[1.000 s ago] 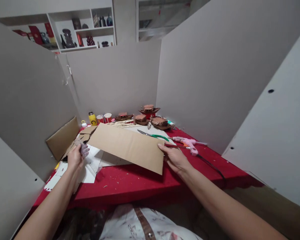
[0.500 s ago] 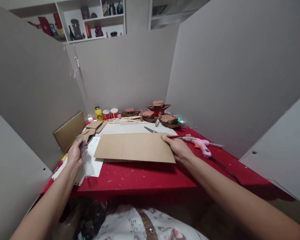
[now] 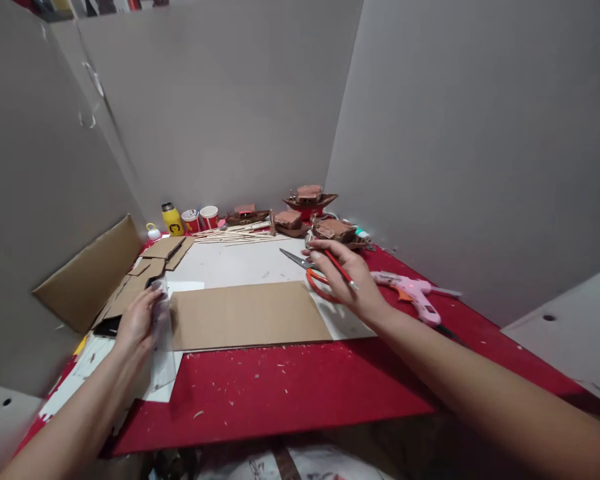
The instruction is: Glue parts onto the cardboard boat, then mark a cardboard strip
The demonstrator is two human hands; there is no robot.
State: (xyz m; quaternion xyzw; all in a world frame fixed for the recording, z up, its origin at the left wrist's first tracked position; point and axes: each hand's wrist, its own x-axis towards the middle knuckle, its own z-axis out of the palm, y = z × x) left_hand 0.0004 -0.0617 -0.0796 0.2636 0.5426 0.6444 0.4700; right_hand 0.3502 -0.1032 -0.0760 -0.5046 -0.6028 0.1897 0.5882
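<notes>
A flat cardboard sheet (image 3: pixel 250 317) lies across the front of the work surface, between my two hands. My left hand (image 3: pixel 139 319) grips a clear plastic ruler (image 3: pixel 163 347) upright at the sheet's left end. In my right hand (image 3: pixel 347 277) is a red pencil (image 3: pixel 339 268), held between thumb and fingers above the sheet's right end. Scissors with orange handles (image 3: pixel 316 285) lie just under that hand, partly hidden by it. To the right of my right wrist rests a pink hot glue gun (image 3: pixel 414 293).
Brown model boats (image 3: pixel 310 200) stand at the back with thin wooden sticks (image 3: pixel 233 233), paper cups (image 3: pixel 209 217) and a yellow bottle (image 3: pixel 172 220). Cardboard pieces (image 3: pixel 150 267) lie at left; a larger board (image 3: pixel 93 273) leans on the partition. Red cloth (image 3: pixel 260 393) covers the table.
The cardboard sheet has gone from my right hand down onto the table. My right hand has let go of it and holds the pencil up. The view has tipped downward.
</notes>
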